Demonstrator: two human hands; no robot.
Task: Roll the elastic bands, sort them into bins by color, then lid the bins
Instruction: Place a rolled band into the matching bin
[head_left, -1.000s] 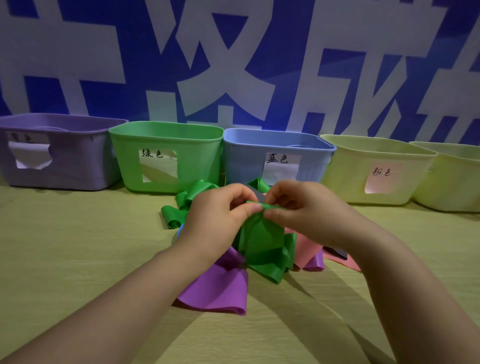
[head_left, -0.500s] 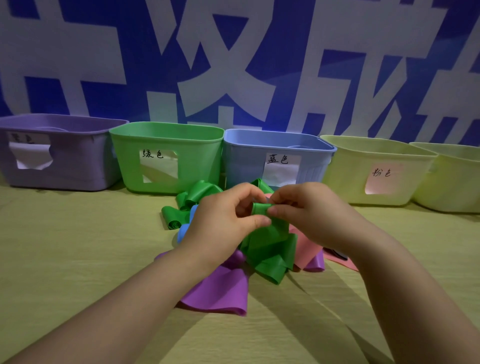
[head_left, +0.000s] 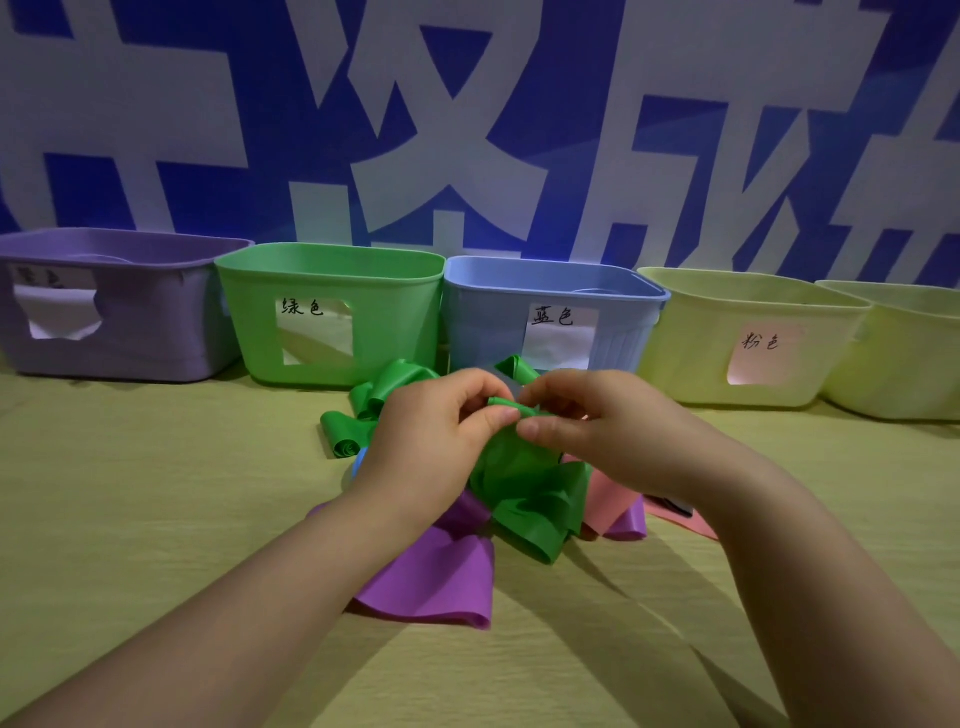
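My left hand (head_left: 436, 441) and my right hand (head_left: 608, 426) meet above a pile of bands and pinch the rolled top end of a green elastic band (head_left: 524, 493), whose loose length hangs crumpled below them. A purple band (head_left: 436, 577) lies flat under my left wrist. A pink band (head_left: 608, 499) shows under my right hand. Another green band (head_left: 363, 410), partly rolled, lies behind my left hand. Behind the pile stand the open purple bin (head_left: 119, 312), green bin (head_left: 332, 312), blue bin (head_left: 550, 312) and a yellow bin (head_left: 743, 338) with a pink label.
A second yellow bin (head_left: 904, 353) stands at the far right edge. All bins line up against a blue and white wall banner. A small dark object (head_left: 675, 506) lies on the pink band right of my right wrist. The yellow-green tabletop (head_left: 156, 493) stretches left and front.
Both hands have kept turning the green band's end, so the small roll between my fingertips has grown tighter. The hanging part of the band has shifted slightly.
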